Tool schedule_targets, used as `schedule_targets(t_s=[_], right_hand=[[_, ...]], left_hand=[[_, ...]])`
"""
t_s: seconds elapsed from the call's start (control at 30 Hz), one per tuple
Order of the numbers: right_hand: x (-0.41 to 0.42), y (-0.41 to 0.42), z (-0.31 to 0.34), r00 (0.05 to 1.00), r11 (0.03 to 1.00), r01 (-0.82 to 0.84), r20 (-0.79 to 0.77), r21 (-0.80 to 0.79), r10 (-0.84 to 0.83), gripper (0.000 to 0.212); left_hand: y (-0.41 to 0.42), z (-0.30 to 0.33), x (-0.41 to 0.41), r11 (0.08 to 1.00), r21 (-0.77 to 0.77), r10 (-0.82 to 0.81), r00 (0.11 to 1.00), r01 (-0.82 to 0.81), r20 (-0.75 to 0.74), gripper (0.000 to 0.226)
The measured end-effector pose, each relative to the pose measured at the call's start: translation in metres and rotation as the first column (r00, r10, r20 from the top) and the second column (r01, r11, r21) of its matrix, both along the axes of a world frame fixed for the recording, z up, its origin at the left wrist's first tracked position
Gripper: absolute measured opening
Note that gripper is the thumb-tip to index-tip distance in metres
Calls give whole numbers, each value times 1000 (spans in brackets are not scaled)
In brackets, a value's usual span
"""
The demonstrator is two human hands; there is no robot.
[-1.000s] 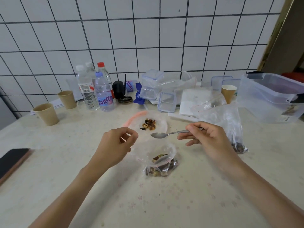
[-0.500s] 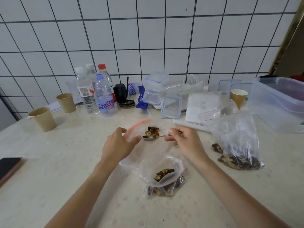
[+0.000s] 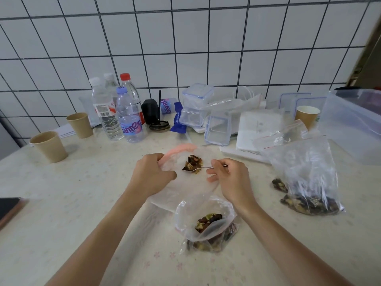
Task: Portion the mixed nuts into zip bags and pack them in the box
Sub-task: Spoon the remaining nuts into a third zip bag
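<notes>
A pale desk (image 3: pixel 61 213) with a faint flower print runs back to a wall of white square tiles with dark grout (image 3: pixel 185 48).

Taking the zip bag with the pink seal (image 3: pixel 181 182) at the middle of the desk as the landmark: the left hand (image 3: pixel 152 178) pinches its pink rim at the left, fingers curled on the plastic. The right hand (image 3: pixel 231 178), at its right edge, grips the handle of one spoon (image 3: pixel 195 168), whose bowl carries mixed nuts (image 3: pixel 193 162) inside the bag's mouth.

Just in front of it lies a second small bag (image 3: pixel 206 221), open, with nuts inside. To its right stands one large bag of nuts (image 3: pixel 305 178). Behind it to the left stand four water bottles (image 3: pixel 129 116), and farther left two paper cups (image 3: pixel 49 146); a third cup (image 3: pixel 306 116) stands behind to the right. Beyond that, at the frame's right edge, sits one large clear box (image 3: pixel 354 124). Directly behind the bag are small clip-lid containers (image 3: pixel 195 106). Far left lies one dark phone (image 3: pixel 8 207).
</notes>
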State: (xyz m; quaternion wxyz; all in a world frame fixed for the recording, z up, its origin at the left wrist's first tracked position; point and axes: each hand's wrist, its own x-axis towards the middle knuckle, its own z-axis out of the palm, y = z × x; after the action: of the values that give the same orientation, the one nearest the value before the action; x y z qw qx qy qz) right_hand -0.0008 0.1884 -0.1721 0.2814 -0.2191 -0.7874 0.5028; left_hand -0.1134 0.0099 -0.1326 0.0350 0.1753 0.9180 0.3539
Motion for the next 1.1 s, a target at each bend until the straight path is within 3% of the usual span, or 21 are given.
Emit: schedule_targets(t_s=[0.17, 0.33, 0.5, 0.73, 0.93, 1.1], right_hand=[[2, -3, 0, 997, 997, -71, 15, 25, 70, 19], [3, -2, -4, 999, 1000, 4, -31, -23, -4, 22], [5, -1, -6, 998, 998, 10, -59, -61, -14, 20], [4, 0, -9, 997, 997, -11, -83, -81, 4, 17], [6, 1, -5, 995, 997, -33, -93, -75, 26, 17], [6, 4, -5, 997, 982, -41, -77, -183, 27, 17]], left_hand=[[3, -3, 6, 994, 109, 3, 997, 5, -73, 16], [-2, -4, 6, 971, 237, 34, 988, 3, -150, 13], [-1, -7, 5, 973, 231, 33, 991, -2, -132, 19], [1, -12, 4, 975, 216, -14, 988, 47, -151, 10], [2, -18, 1, 967, 251, 16, 973, 43, -229, 10], [1, -28, -1, 963, 268, 50, 954, 32, -296, 13]])
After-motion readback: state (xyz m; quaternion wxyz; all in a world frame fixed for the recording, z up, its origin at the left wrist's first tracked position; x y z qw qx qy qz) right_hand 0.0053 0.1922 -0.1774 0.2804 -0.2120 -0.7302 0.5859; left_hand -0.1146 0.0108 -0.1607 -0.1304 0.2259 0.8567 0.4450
